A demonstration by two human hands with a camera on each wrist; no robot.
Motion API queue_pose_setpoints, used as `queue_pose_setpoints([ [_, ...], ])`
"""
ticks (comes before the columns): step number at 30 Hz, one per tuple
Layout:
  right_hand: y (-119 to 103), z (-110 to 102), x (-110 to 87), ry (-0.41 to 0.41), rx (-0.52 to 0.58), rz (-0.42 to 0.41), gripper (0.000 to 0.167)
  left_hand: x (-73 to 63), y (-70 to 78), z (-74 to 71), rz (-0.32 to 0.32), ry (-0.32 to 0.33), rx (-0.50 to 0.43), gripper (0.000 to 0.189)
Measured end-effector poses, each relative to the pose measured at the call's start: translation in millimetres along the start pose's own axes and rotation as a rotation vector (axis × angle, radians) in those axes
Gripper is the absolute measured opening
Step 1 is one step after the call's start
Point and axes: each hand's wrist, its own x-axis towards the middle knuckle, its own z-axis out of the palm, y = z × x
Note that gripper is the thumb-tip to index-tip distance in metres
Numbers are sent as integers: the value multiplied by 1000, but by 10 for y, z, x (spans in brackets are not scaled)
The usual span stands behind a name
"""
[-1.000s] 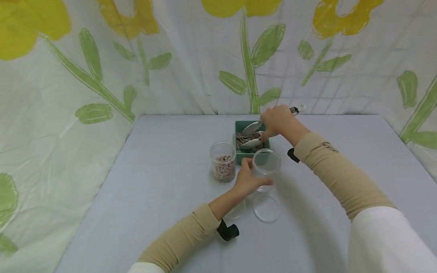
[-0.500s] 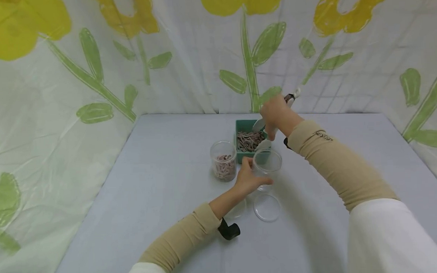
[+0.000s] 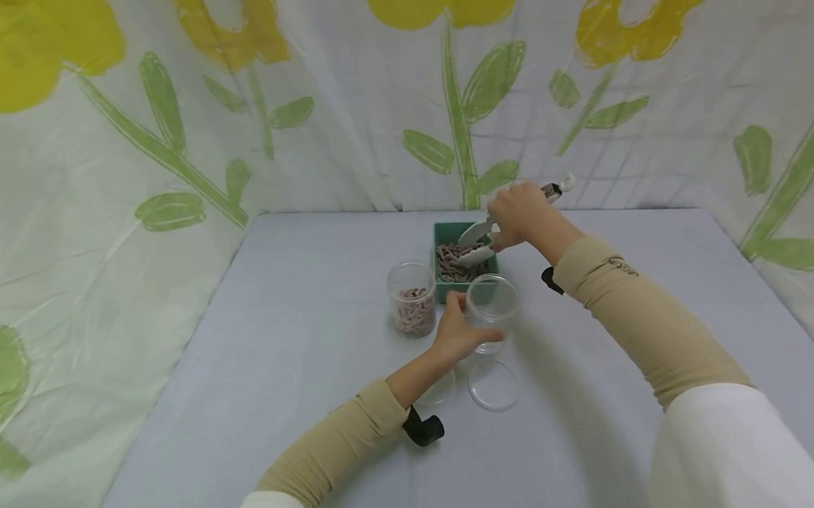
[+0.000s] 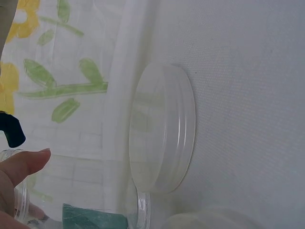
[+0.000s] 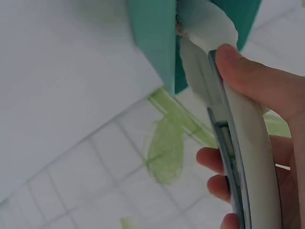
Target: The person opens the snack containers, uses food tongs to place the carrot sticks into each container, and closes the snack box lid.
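My right hand grips a pair of tongs, whose pale tips reach into a green box of small brownish stick-like pieces. Thumb and fingers lie on opposite sides of the tongs in the right wrist view, the pale handle between them. Whether anything is caught between the tips I cannot tell. My left hand holds a clear jar upright in front of the box, thumb on the near side. To its left stands another clear jar, partly filled with the same kind of pieces.
On the table, a clear round lid lies nearer me than the held jar. A second lid is partly covered by my left wrist. Behind the table hangs a sheet painted with flowers.
Half a second ago the tongs stood steeper, their tips at the box's right side near the held jar. They now dip back among the pieces. My left hand keeps its place on the jar.
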Motion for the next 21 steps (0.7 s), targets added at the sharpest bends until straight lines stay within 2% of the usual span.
queue_pose_setpoints([
  [6,40,-36,-28,-108,91,79,76,2,3,-10,-17,-10,-4,69],
  [11,-50,-12,64,-203,50,75,82,-4,-5,-8,-21,-7,0,68],
  [13,-82,27,95,-217,36,72,82,-4,-6,-3,-17,-8,6,67],
  [16,-78,106,116,-189,69,84,72,3,-6,4,-4,-11,11,67],
  [21,-25,259,108,-72,178,87,50,17,-7,-10,5,-2,10,67],
])
